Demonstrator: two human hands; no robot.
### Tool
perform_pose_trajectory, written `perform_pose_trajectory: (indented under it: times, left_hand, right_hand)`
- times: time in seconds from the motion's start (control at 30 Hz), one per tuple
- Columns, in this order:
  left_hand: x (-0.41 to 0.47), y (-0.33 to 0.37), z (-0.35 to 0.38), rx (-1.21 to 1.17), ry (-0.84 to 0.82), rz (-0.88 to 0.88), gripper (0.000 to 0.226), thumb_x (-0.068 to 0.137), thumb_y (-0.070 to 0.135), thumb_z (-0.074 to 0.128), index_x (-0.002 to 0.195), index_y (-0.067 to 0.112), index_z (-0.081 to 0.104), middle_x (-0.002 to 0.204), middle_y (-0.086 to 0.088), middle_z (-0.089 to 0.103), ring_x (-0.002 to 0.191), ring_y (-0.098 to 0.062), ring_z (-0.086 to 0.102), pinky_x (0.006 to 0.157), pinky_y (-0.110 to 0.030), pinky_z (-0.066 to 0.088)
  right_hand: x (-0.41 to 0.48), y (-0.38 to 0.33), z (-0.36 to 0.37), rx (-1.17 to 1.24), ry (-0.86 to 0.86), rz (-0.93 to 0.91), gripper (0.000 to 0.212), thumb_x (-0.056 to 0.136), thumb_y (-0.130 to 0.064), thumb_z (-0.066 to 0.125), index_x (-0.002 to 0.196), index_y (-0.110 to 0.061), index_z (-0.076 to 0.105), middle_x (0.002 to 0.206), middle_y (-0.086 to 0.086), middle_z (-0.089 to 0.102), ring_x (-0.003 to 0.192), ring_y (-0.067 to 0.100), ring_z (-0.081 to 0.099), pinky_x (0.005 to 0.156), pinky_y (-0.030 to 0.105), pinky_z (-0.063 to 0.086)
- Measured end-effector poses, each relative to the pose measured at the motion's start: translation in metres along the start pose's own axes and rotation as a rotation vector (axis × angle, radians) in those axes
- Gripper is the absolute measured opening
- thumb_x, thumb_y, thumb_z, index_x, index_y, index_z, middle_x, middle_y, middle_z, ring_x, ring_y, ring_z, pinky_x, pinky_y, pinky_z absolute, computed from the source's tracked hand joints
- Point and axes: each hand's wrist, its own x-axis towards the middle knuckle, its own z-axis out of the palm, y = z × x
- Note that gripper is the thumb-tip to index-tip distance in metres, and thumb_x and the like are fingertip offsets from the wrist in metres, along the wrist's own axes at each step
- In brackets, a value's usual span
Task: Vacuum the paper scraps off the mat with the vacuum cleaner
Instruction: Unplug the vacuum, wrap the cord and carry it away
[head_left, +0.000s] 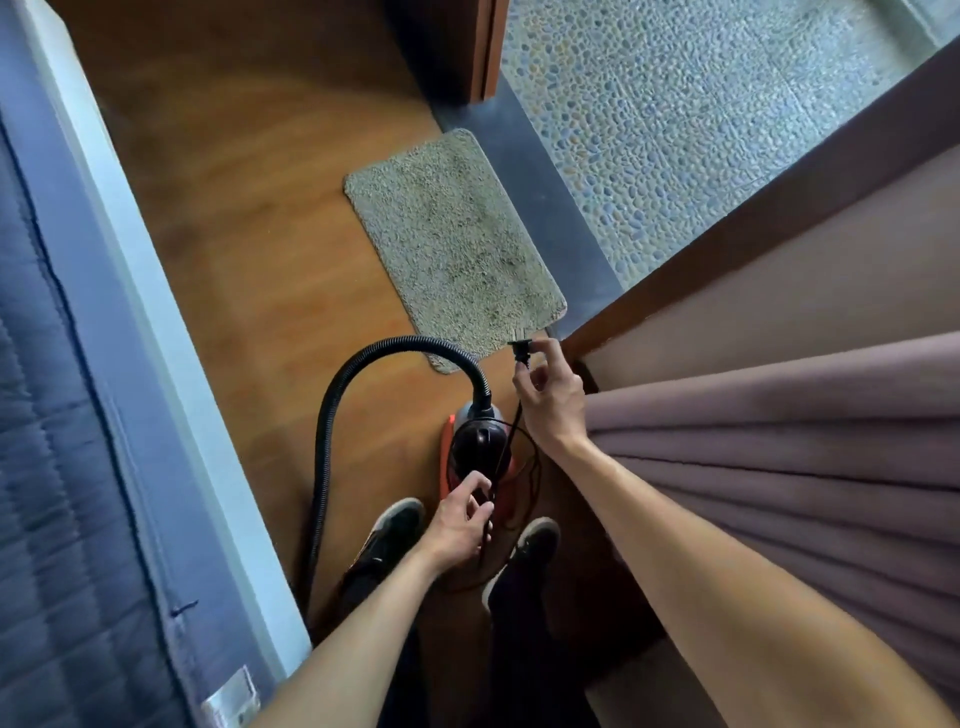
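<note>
The only holder in our sight is the vacuum cleaner, and its dark rounded shell is opaque, so we cannot tell what is inside it. It stands on the wooden floor, just beyond our two dark shoes and just short of the near end of the mat. It is a small canister with an orange-red base under a black dome. A ribbed black hose rises from its front, arches over the mat's near corner and drops down our left side. Our right hand pinches the black plug between thumb and forefinger, raised over the mat's near edge. The thin black cord hangs from the plug across the cleaner. Our left hand has its fingers curled round that cord lower down, above the cleaner's rear, and loose loops trail to the floor between our shoes. The mat is a beige shaggy rectangle with rounded corners and darker mottling through the middle. It lies flat along a dark threshold strip that borders a pebbled floor. Whether paper scraps sit in its pile we cannot tell. A blue quilted mattress runs along our left, and a pleated mauve curtain hangs at our right
</note>
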Motion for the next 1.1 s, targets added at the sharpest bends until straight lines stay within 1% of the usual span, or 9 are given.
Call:
perform_pose_trajectory:
  times: [0.1,0.2,0.33,0.43,0.6,0.7,0.83,1.0,1.1]
  left_hand:
    - [0.013,-0.033,0.026,0.003,0.042,-0.049,0.035,0.100,0.014,0.050,0.085,0.045,0.047,0.071,-0.007,0.054,0.057,-0.018,0.059,0.042,-0.026,0.045]
    - [0.025,-0.063,0.041,0.011,0.050,-0.075,0.029,0.100,0.012,0.050,0.089,0.039,0.047,0.069,-0.005,0.056,0.057,-0.015,0.059,0.047,-0.023,0.046]
    - [0.048,-0.098,0.044,0.035,0.040,-0.092,0.012,0.100,0.012,0.049,0.100,0.024,0.048,0.068,-0.004,0.061,0.057,-0.011,0.058,0.056,-0.021,0.048]
    - [0.070,-0.125,0.043,0.070,0.019,-0.106,0.009,0.101,0.015,0.048,0.105,0.024,0.048,0.071,-0.002,0.064,0.061,-0.009,0.060,0.062,-0.017,0.047]
    - [0.114,-0.172,0.048,0.087,0.007,-0.139,0.012,0.101,0.020,0.047,0.102,0.031,0.045,0.073,-0.001,0.065,0.073,-0.019,0.064,0.076,-0.037,0.054]
    - [0.138,-0.200,0.058,0.062,0.016,-0.162,0.014,0.101,0.020,0.047,0.099,0.033,0.044,0.072,-0.002,0.065,0.070,-0.019,0.063,0.073,-0.037,0.054]
    - [0.162,-0.226,0.077,-0.014,0.017,-0.193,0.012,0.102,0.019,0.047,0.098,0.030,0.045,0.071,-0.005,0.064,0.061,-0.013,0.055,0.059,-0.027,0.050]
    - [0.179,-0.244,0.104,-0.060,0.019,-0.179,0.013,0.101,0.017,0.049,0.098,0.028,0.044,0.070,0.001,0.055,0.062,-0.010,0.047,0.063,-0.024,0.043]
    - [0.187,-0.250,0.114,-0.073,0.011,-0.192,0.013,0.102,0.018,0.050,0.101,0.030,0.045,0.073,0.006,0.054,0.065,-0.008,0.049,0.067,-0.026,0.044]
  right_hand:
    - [-0.004,0.042,0.018,-0.024,-0.053,0.022,0.017,0.092,-0.027,0.057,0.109,-0.022,0.055,0.060,-0.008,0.056,0.056,0.017,0.054,0.060,0.039,0.047]
    - [-0.006,0.078,0.039,-0.040,-0.099,0.060,0.016,0.091,-0.027,0.057,0.107,-0.024,0.054,0.061,-0.005,0.059,0.061,0.022,0.060,0.063,0.044,0.052]
    - [-0.003,0.112,0.072,-0.042,-0.097,0.113,0.018,0.091,-0.024,0.057,0.109,-0.024,0.056,0.064,-0.005,0.058,0.066,0.021,0.060,0.068,0.042,0.052]
    - [0.002,0.140,0.103,-0.053,-0.084,0.133,0.017,0.092,-0.027,0.056,0.109,-0.025,0.055,0.073,0.000,0.059,0.071,0.020,0.058,0.068,0.040,0.051]
    - [0.015,0.188,0.152,-0.126,-0.101,0.144,0.022,0.094,-0.025,0.055,0.115,-0.019,0.055,0.089,0.005,0.056,0.072,0.011,0.048,0.061,0.025,0.033]
    - [0.022,0.215,0.177,-0.158,-0.135,0.143,0.023,0.094,-0.024,0.053,0.116,-0.018,0.055,0.091,0.005,0.055,0.070,0.006,0.046,0.059,0.020,0.032]
    - [0.027,0.246,0.203,-0.203,-0.182,0.161,0.023,0.095,-0.024,0.051,0.118,-0.019,0.054,0.096,0.005,0.055,0.077,0.015,0.049,0.069,0.029,0.036]
    - [0.028,0.275,0.220,-0.269,-0.176,0.195,0.024,0.096,-0.026,0.050,0.119,-0.018,0.053,0.101,0.004,0.048,0.080,0.016,0.049,0.068,0.028,0.035]
    - [0.025,0.284,0.228,-0.253,-0.167,0.226,0.024,0.097,-0.028,0.049,0.120,-0.020,0.053,0.102,0.002,0.045,0.080,0.015,0.050,0.066,0.025,0.035]
